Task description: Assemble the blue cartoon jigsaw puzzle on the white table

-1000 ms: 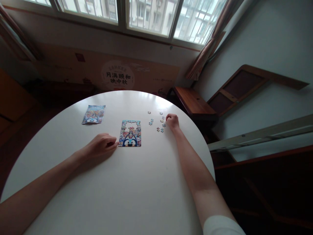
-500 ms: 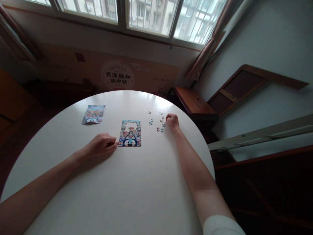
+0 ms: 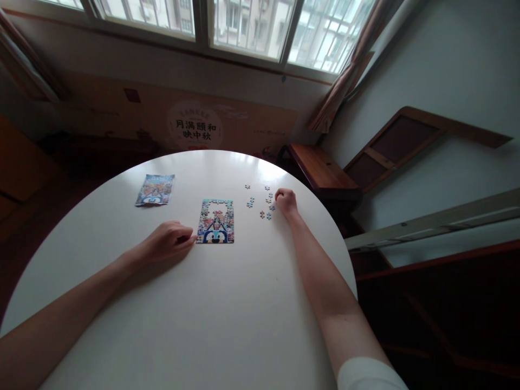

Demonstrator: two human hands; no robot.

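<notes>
A small colourful jigsaw puzzle [image 3: 216,221], partly assembled with gaps near its top, lies in the middle of a round white table [image 3: 211,314]. My left hand [image 3: 168,240] rests on the table with curled fingers, its fingertips touching the puzzle's lower left corner. My right hand [image 3: 286,201] is closed in a loose fist beside several loose puzzle pieces [image 3: 260,201] scattered to the right of the puzzle. What its fingers hold, if anything, is hidden.
A printed picture sheet [image 3: 155,189] lies at the table's far left. Behind the table are a window, a cardboard panel with Chinese print [image 3: 195,127] and a wooden bench [image 3: 320,170]. Dark wooden furniture stands to the right.
</notes>
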